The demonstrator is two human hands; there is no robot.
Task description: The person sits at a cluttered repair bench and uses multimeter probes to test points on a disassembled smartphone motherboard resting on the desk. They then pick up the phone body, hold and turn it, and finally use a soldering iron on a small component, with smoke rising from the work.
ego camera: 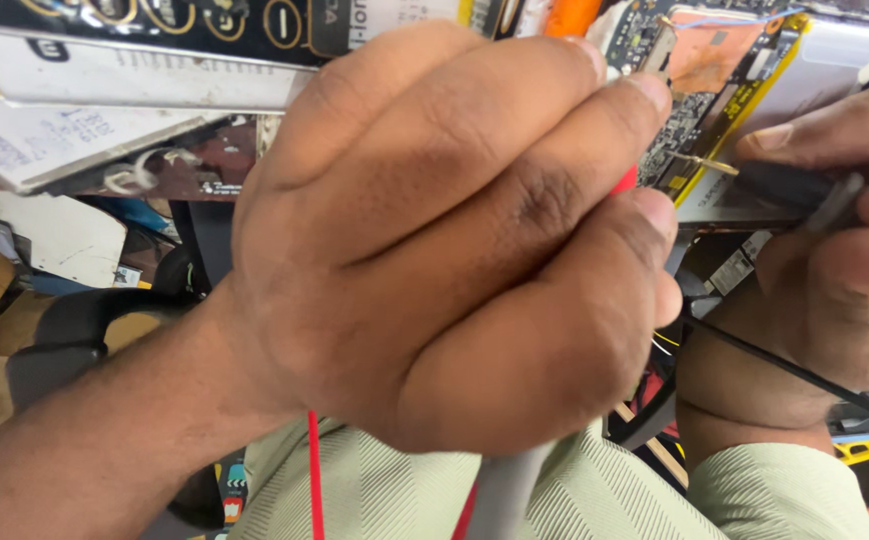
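While left hand (455,240) fists a red probe (626,180) — right hand (835,260) pinches black probe (800,190).

Even, fairly bright light fills the head view, with no hard glare. The left hand (445,240) sits very close to the lens, large and slightly soft, its underside in shade. The right hand (835,260) blurs toward the right edge. Background clutter at the left edge looks stretched and unsharp.
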